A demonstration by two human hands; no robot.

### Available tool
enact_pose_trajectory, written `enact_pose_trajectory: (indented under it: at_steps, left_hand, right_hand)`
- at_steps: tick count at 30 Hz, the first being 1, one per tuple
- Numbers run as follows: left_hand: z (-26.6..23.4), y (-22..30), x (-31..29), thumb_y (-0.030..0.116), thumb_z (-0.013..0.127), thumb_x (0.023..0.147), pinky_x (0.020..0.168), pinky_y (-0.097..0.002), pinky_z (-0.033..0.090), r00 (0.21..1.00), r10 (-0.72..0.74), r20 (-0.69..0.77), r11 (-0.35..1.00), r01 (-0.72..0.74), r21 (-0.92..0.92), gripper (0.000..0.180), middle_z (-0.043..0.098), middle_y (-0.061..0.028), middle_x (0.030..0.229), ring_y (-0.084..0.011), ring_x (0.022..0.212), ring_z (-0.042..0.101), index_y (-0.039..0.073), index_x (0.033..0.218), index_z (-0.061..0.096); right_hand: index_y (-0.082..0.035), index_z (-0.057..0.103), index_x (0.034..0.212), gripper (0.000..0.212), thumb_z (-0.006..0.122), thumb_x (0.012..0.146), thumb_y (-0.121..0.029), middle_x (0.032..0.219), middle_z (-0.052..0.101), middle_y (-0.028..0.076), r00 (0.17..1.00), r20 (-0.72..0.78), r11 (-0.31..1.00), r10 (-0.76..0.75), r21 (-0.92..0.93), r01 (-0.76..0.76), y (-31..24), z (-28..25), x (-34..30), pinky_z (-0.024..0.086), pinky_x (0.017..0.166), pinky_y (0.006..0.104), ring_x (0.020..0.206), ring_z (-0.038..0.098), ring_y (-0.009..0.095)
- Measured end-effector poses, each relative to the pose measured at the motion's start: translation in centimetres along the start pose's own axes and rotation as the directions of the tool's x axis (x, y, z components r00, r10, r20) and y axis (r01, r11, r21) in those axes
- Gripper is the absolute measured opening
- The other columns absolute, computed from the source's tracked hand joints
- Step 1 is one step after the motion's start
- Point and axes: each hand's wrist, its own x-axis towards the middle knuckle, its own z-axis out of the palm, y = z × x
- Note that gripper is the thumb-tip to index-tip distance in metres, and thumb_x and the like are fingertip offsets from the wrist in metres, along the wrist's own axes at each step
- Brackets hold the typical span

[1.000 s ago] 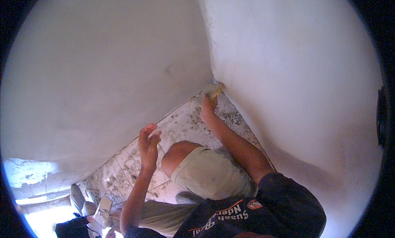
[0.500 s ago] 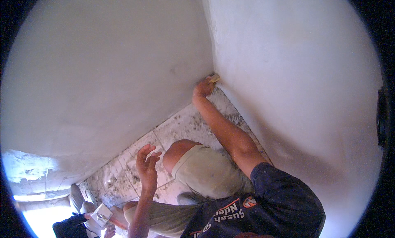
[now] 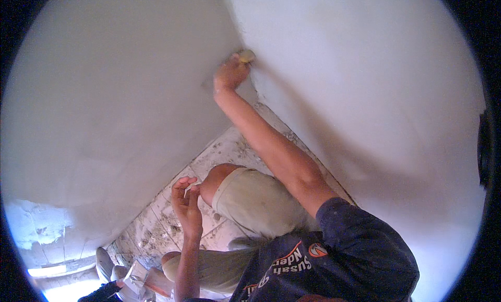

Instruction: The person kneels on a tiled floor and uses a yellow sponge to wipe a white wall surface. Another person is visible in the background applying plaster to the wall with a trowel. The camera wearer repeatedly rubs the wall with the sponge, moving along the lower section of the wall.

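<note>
My right hand reaches far forward to the corner where the left wall and the right wall meet. Its fingers are closed on a small yellowish pad, perhaps a sponge, pressed to the walls at the corner. The exact kind of pad is hard to make out. Above the floor, beside my bent knee, my left hand hangs with bent fingers apart and nothing in them.
Pale floor tiles with dark, dirty blotches run along the foot of the walls. At the lower left sits another person in a dark sleeve, by a pale box-like thing. A rough whitish patch marks the left wall there.
My right hand has moved up the corner, away from the floor, with the pad still in it. The left hand has shifted only slightly. My view has tilted a little.
</note>
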Motion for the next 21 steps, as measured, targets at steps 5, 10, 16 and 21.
enact_pose_trajectory:
  at_steps: [5,10,16,21]
  left_hand:
    - [0.5,-0.7,0.4,0.0,0.055,0.1,0.093,-0.0324,0.051,1.0,0.016,-0.023,0.997,-0.014,0.078,0.029,0.063,-0.0128,0.121,-0.0178,0.104,0.064,0.003,0.128,0.052]
    - [0.6,-1.6,1.0,-0.001,0.054,0.099,0.092,-0.0322,0.05,0.998,0.054,-0.028,0.982,-0.048,0.184,0.029,0.063,-0.0126,0.12,-0.0171,0.108,0.061,0.003,0.128,0.053]
    - [1.1,-1.7,1.4,-0.001,0.054,0.099,0.092,-0.0327,0.051,0.999,0.014,-0.047,0.978,-0.004,0.209,0.029,0.063,-0.0132,0.12,-0.0184,0.106,0.063,0.002,0.128,0.052]
    - [1.6,-1.7,1.6,-0.002,0.054,0.098,0.091,-0.0328,0.052,0.998,-0.016,-0.065,0.992,0.024,0.123,0.03,0.062,-0.0144,0.119,-0.0203,0.1,0.066,0.001,0.128,0.051]
  right_hand:
    - [0.009,0.055,0.125,0.033,0.052,0.102,-0.014,0.129,0.051,0.023,0.983,0.167,0.99,-0.075,-0.107,0.094,-9.4,1.9,-2.5,0.038,0.105,0.0424,0.117,0.052,0.036]
    - [0.006,0.058,0.121,0.029,0.05,0.105,-0.016,0.128,0.054,0.021,0.721,0.442,0.845,-0.533,0.308,0.436,-12.3,-5.2,-6.7,0.042,0.1,0.0409,0.119,0.054,0.03]
    - [0.003,0.061,0.118,0.028,0.051,0.105,-0.02,0.1,0.066,0.016,0.839,0.537,0.927,-0.087,-0.266,0.266,2.0,-18.7,-5.1,0.049,0.086,0.0382,0.097,0.065,0.025]
    - [0.001,0.062,0.124,0.032,0.052,0.103,-0.022,0.111,0.068,0.019,0.967,0.191,0.778,0.167,-0.628,-0.01,19.1,-19.5,-0.4,0.05,0.087,0.0381,0.099,0.066,0.026]
